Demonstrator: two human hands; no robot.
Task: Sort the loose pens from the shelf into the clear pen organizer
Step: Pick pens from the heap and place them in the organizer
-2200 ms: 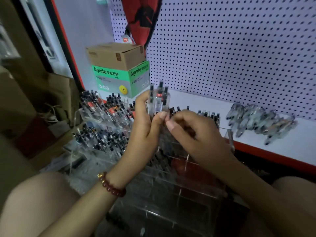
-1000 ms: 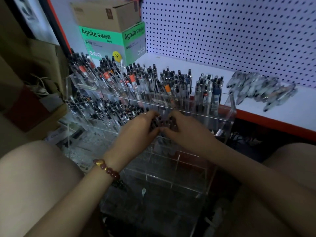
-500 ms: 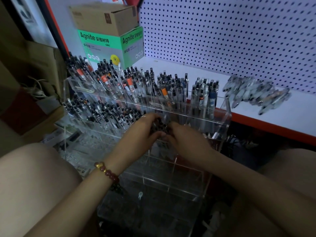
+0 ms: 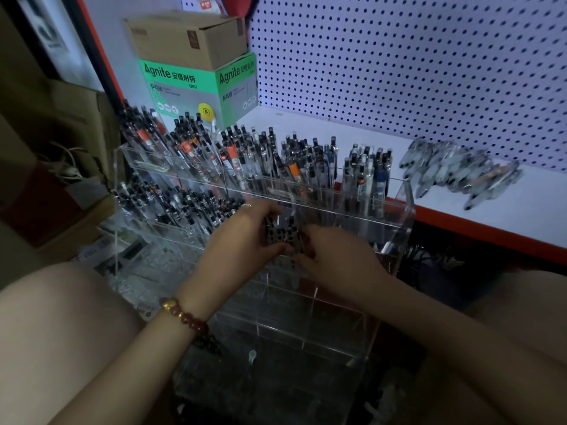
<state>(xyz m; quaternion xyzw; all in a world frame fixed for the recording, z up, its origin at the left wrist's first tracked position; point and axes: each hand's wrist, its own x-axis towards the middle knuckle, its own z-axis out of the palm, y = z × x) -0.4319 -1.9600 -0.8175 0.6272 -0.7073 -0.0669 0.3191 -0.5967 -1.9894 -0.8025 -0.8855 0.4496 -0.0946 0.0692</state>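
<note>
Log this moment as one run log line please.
phase: placing | left hand: holding small bundle of black-capped pens | right hand: steadying bundle | target: clear acrylic tiered pen organizer, second row | remaining: loose clear pens on white shelf

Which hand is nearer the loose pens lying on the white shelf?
Right. The right hand lies below-left of the loose pens; the left hand is farther left, across the bundle of pens.

A tiered clear acrylic pen organizer (image 4: 399,210) is standing upright, its back rows packed with upright black-capped pens (image 4: 260,154). At two o'clock, loose clear-barrelled pens (image 4: 460,170) are lying heaped on the white shelf (image 4: 521,216).
</note>
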